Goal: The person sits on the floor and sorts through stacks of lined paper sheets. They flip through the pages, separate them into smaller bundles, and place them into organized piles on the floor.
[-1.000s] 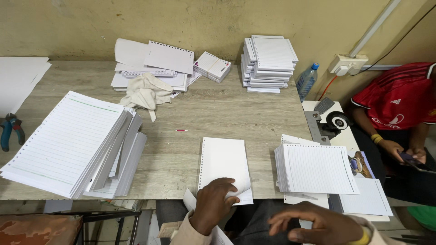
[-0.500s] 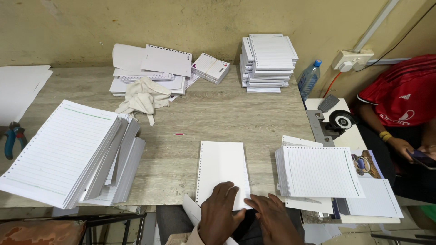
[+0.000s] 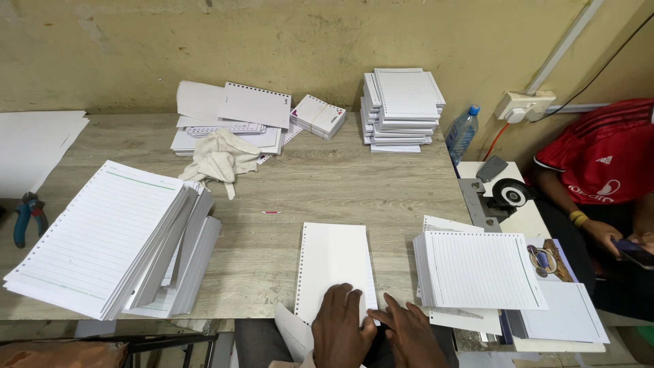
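My left hand [image 3: 343,327] lies flat on the near end of a blank white punched sheet stack [image 3: 334,262] at the table's front edge. My right hand [image 3: 412,334] rests beside it at the sheet's lower right corner, fingers touching the paper edge. Both hands press on the paper rather than grasp it. A stack of lined punched pages [image 3: 480,269] sits just right of my right hand. A big fanned pile of lined pages [image 3: 112,235] lies to the left.
At the back stand a tall stack of pads [image 3: 403,105], a small booklet pile [image 3: 318,116], loose covers [image 3: 231,112] and a crumpled cloth [image 3: 219,158]. Blue pliers [image 3: 26,215] lie far left. A water bottle [image 3: 462,133] and punching tool [image 3: 501,194] sit right, beside a person in red [image 3: 603,160].
My right hand came in from the lower right and settled next to my left hand on the blank sheet. The camera view shifted slightly.
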